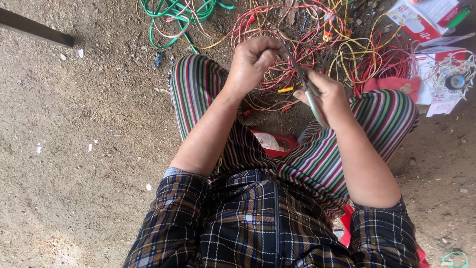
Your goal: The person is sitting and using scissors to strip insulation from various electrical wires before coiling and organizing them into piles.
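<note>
I sit on a dirt floor in striped trousers and a checked shirt. My left hand (253, 62) is closed, its fingers pinching a thin wire near the jaws of a tool. My right hand (327, 97) grips the grey handles of a pair of pliers or cutters (308, 87), whose dark jaws point up toward my left hand. Just beyond both hands lies a tangle of red and yellow wires (317, 39). Which wire my left hand holds is hard to tell.
Green cable (173, 20) is coiled at the top left of the pile. Red and white cartons (421, 22) and a small wire reel (455, 79) lie at the top right. A red packet (275, 144) rests between my legs. A dark bar (34, 30) lies at the far left.
</note>
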